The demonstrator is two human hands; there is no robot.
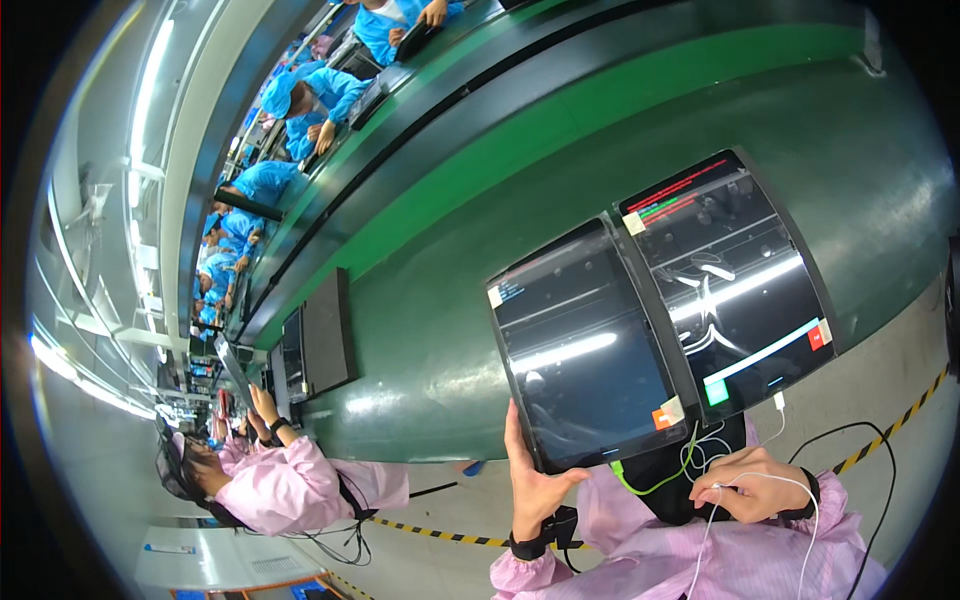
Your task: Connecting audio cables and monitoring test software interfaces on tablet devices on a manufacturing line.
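Two dark tablets lie side by side on the green bench. My left hand (533, 483) grips the near left corner of the left tablet (585, 350), thumb on its lower edge. A green cable (660, 485) runs from that tablet's bottom edge. The right tablet (735, 280) shows coloured bars on its screen, and a white cable (778, 402) is plugged into its near edge. My right hand (755, 485) is closed around the white cable just below the tablets, over a black pad (680, 480). Both my sleeves are pink.
A green conveyor bench (600, 130) curves away with a black rail. A person in pink (290, 480) at my left holds up a tablet beside stacked dark tablets (325, 335). Several workers in blue (310, 100) sit across the line. Yellow-black tape (900, 425) marks the bench edge.
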